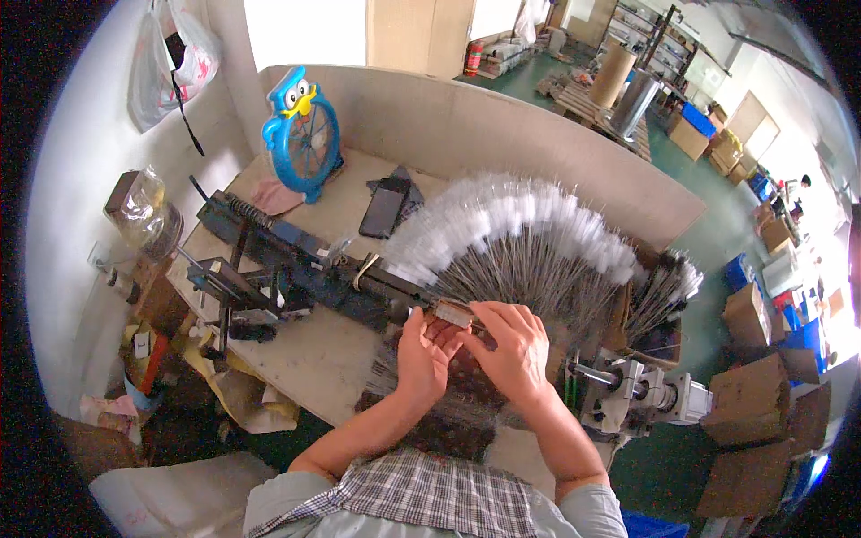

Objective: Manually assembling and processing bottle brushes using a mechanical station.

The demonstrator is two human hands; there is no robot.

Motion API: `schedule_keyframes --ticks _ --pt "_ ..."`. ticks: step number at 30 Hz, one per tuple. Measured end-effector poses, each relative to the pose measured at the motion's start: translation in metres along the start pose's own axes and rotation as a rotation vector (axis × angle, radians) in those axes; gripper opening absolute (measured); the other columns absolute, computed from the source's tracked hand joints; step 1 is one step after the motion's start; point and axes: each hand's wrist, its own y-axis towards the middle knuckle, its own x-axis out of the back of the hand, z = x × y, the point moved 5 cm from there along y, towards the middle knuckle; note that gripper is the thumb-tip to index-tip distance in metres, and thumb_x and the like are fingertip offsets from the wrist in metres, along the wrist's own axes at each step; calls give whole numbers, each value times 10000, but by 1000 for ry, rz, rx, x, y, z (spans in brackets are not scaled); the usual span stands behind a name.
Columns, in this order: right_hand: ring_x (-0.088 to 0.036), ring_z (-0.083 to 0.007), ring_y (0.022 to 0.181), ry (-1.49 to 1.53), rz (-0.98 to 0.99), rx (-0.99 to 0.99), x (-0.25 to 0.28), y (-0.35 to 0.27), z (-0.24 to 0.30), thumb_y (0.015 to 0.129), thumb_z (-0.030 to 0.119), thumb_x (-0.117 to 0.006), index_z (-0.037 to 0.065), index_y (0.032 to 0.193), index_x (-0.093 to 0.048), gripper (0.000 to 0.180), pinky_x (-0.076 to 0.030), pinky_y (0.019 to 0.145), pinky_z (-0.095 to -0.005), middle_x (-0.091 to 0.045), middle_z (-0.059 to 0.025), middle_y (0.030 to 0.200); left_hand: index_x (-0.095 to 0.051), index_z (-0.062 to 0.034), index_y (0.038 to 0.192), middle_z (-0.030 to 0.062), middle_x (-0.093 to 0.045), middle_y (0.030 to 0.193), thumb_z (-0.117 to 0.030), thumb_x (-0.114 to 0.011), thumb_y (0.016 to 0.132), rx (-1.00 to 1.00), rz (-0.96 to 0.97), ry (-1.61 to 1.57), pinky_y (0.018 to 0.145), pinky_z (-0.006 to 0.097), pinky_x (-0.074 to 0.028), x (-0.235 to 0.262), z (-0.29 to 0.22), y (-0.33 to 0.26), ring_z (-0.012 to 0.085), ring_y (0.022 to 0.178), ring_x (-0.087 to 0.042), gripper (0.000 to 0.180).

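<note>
While both hands meet at worktop (323,359) edge, left hand (423,354) and right hand (511,350) pinch small tan rectangular block (453,313) beside fanned grey wire brushes with white tips (520,242).

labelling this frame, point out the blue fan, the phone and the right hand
blue fan (302,134), head view, on its round grille
phone (383,212), head view, middle of its dark face
right hand (516,345), head view, back of the hand

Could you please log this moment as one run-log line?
left hand: on fanned white-tipped wires | right hand: pinching small block | machine: beside
</note>
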Motion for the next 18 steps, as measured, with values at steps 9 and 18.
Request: schedule_keyframes --ticks 9,18 --pt "-562 -236 801 -102 120 18 -4 -22 -10 676 119 -682 87 823 -663 151 -448 731 -359 -619 -43 771 -476 -20 1152 115 -536 1120 -562 -314 915 20 14 167 924 388 -415 -3 -6 -12 242 1019 -516 613" --pt "-606 -269 802 124 54 -91 26 -32 -17 729 115 -671 44 890 -658 177 -480 712 -359 -653 -90 843 -336 -16 1317 138 -477 1248 -420 -398 933 50 59 510 919 368 -421 18 -3 -29 233 1076 -516 561"
